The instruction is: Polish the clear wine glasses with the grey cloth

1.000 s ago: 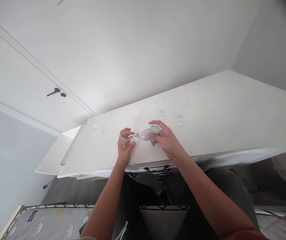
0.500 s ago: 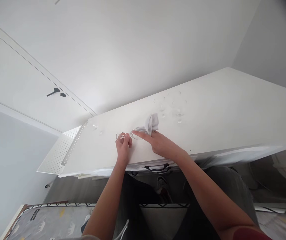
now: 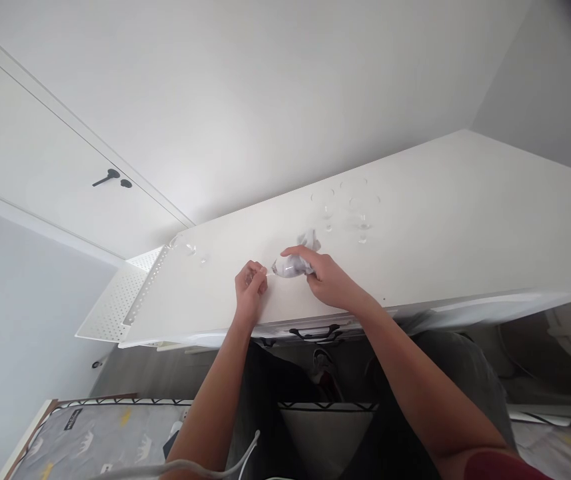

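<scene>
A clear stemmed glass (image 3: 285, 268) lies on its side just above the white tabletop (image 3: 440, 227). My left hand (image 3: 250, 291) is closed on its stem and foot at the left. My right hand (image 3: 326, 280) is closed around the bowl, pressing a grey cloth (image 3: 306, 241) against it; part of the cloth sticks out behind my fingers. Three more clear stemmed glasses (image 3: 360, 210) stand upright on the table, a little beyond my right hand.
Another clear glass (image 3: 185, 248) stands near the table's left end, beside a white perforated shelf (image 3: 115, 303). A white door with a dark handle (image 3: 110, 177) is at the left. Below the table are a dark drawer handle (image 3: 312, 331) and a patterned mat (image 3: 90, 443).
My right hand, stretched along the stem with the cloth loose behind it half a second ago, has closed round the bowl with the cloth. My left hand keeps hold of the stem.
</scene>
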`<state>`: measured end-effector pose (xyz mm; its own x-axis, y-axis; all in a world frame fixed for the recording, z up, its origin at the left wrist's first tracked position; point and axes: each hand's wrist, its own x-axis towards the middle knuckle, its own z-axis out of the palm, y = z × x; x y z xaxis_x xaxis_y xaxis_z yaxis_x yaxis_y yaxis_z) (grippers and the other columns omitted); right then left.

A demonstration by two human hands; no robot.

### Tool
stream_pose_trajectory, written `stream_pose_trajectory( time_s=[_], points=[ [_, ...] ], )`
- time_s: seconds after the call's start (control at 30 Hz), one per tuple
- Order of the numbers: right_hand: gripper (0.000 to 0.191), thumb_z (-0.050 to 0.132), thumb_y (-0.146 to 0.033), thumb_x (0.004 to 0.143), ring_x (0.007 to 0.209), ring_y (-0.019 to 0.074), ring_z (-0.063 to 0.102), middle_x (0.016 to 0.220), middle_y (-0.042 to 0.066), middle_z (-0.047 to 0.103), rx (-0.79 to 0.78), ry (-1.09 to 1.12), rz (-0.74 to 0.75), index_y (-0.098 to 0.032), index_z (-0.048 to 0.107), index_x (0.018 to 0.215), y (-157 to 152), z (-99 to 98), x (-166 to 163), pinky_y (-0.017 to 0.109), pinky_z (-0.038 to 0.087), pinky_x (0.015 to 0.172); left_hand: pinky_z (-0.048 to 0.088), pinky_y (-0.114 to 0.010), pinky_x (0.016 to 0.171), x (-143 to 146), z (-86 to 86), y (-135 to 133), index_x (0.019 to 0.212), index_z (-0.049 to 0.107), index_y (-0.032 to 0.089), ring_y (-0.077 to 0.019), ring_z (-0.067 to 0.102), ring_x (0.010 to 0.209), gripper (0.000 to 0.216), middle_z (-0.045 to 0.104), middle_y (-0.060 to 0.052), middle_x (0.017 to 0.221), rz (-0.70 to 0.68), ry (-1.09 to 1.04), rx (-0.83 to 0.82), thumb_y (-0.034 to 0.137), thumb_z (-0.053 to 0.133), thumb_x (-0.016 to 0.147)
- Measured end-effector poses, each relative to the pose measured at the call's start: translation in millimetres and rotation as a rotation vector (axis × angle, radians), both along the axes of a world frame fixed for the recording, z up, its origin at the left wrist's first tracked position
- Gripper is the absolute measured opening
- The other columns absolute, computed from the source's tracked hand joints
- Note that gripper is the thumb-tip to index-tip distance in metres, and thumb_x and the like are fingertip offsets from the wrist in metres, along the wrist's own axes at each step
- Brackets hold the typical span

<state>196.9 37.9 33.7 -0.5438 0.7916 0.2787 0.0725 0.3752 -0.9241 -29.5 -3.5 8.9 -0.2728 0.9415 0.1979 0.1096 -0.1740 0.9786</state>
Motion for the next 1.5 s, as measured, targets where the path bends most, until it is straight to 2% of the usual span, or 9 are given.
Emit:
stream_pose_trajectory(
  time_s=[0.2,0.33,0.47,0.6,0.73,0.93,1.03,1.33,1.5],
  points=[
    [0.057,0.044,-0.001,0.075,0.05,0.0116,0.034,0.065,-0.006,0.041,0.075,0.079,-0.186,-0.026,0.063,0.122,3,-1.1,9,0.025,0.027,0.052,0.05,-0.031,0.074,3,4.9,-1,0.092,0.071,0.019,-0.016,0.061,0.074,0.027,0.069,-0.004,0.083,-0.246,0.206,-0.053,0.045,0.074,0.094],
    [0.05,0.043,0.001,0.077,0.053,0.0098,0.035,0.079,-0.003,0.055,0.153,0.197,-0.249,-0.025,0.063,0.115,-3,0.7,2,0.025,0.03,0.054,0.053,-0.037,0.09,3,6.9,-2,0.109,0.078,0.019,-0.0231,0.067,0.095,0.033,0.074,-0.01,0.106,-0.416,0.287,-0.06,0.046,0.077,0.091],
    [0.045,0.044,0.0,0.079,0.055,0.0098,0.038,0.089,-0.002,0.063,0.163,0.284,-0.305,-0.025,0.063,0.111,-9,-1.3,-10,0.025,0.031,0.055,0.053,-0.036,0.085,1,6.3,-5,0.118,0.075,0.018,-0.0256,0.069,0.099,0.037,0.075,-0.011,0.104,-0.508,0.283,-0.113,0.045,0.074,0.094],
    [0.037,0.052,-0.008,0.086,0.05,0.0096,0.035,0.081,-0.003,0.06,0.144,0.306,-0.368,-0.026,0.061,0.117,-13,2.7,-10,0.027,0.03,0.051,0.047,-0.033,0.078,-2,2.8,-4,0.11,0.069,0.018,-0.0163,0.058,0.073,0.033,0.063,-0.002,0.075,-0.463,0.244,-0.062,0.049,0.064,0.101],
    [0.03,0.058,-0.021,0.093,0.048,0.0102,0.033,0.075,-0.004,0.055,0.07,0.3,-0.508,-0.028,0.059,0.123,-15,12.4,2,0.028,0.028,0.049,0.045,-0.033,0.074,-1,-2.9,0,0.105,0.066,0.02,-0.0158,0.051,0.07,0.039,0.055,-0.001,0.073,-0.264,0.127,0.008,0.058,0.062,0.099],
    [0.046,0.048,-0.015,0.089,0.076,0.0183,0.055,0.093,0.0,0.059,-0.179,0.283,-0.085,-0.031,0.051,0.132,-7,13.7,11,0.03,0.048,0.066,0.044,-0.032,0.072,1,-4.3,0,0.101,0.063,0.021,-0.0153,0.05,0.068,0.039,0.053,-0.001,0.075,-0.243,0.004,0.033,0.059,0.064,0.098],
    [0.063,0.047,-0.01,0.085,0.082,0.0201,0.057,0.094,0.0,0.061,-0.139,0.159,0.076,-0.035,0.049,0.144,-2,12.1,16,0.034,0.05,0.074,0.043,-0.03,0.07,1,-2.2,-1,0.098,0.061,0.02,-0.0138,0.049,0.068,0.036,0.051,0.0,0.078,-0.277,-0.043,0.054,0.056,0.062,0.1],
    [0.047,0.069,-0.032,0.09,0.086,0.0209,0.065,0.103,0.002,0.065,-0.128,0.252,0.018,-0.031,0.057,0.136,11,3.5,3,0.039,0.056,0.084,0.041,-0.029,0.064,-3,-7.5,0,0.109,0.065,0.019,-0.013,0.047,0.062,0.034,0.049,0.001,0.07,-0.43,-0.067,0.008,0.052,0.064,0.099],
    [0.09,0.088,-0.03,0.072,0.123,0.0279,0.06,0.145,0.007,0.055,-0.231,0.382,0.007,-0.036,0.047,0.152,4,0.1,-20,0.043,0.053,0.104,0.05,-0.034,0.072,-11,-11.8,-4,0.092,0.069,0.018,-0.0191,0.057,0.071,0.035,0.061,-0.003,0.071,-0.457,0.13,-0.089,0.053,0.076,0.088]
  ],
)
